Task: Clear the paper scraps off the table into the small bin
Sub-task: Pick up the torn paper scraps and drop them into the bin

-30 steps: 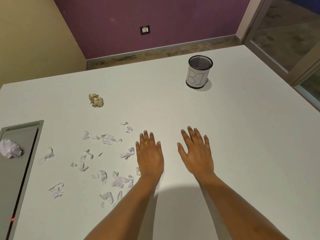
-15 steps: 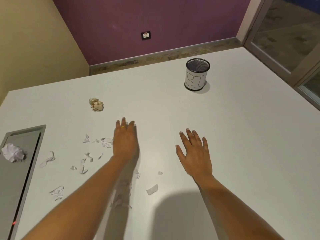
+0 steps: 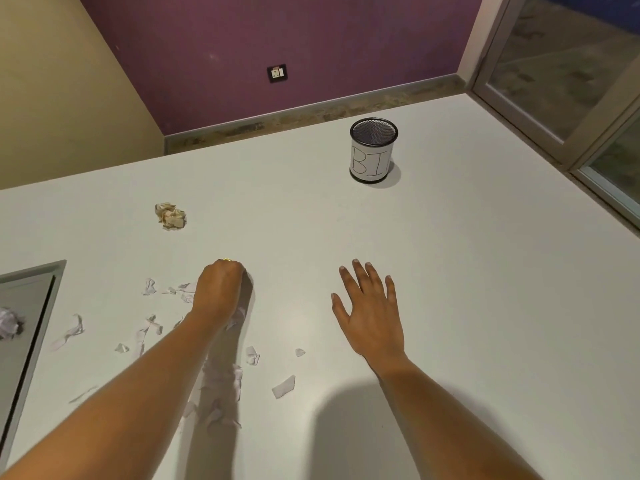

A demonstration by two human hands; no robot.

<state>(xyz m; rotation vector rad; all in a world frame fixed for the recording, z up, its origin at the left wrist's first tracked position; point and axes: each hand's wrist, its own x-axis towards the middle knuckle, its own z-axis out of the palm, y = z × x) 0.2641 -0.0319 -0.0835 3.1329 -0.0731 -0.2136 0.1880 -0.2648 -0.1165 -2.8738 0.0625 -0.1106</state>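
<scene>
Here: left hand (image 3: 221, 289) bunched among torn white paper scraps (image 3: 283, 386), right hand (image 3: 372, 317) flat.
The left hand sits knuckles-up on the plain white table (image 3: 467, 271), fingers curled under (whether any scrap lies inside them, I cannot tell). The right hand rests well apart from it, fingers straight and spread, holding nothing. The scraps lie strewn around the left forearm. The small black mesh bin (image 3: 373, 150), wrapped in a white paper label, stands upright far across the table. A crumpled beige paper ball (image 3: 170, 216) lies beyond the scraps, and a crumpled white paper ball (image 3: 7, 322) sits in the grey recessed tray (image 3: 41, 299) at the left edge.
</scene>
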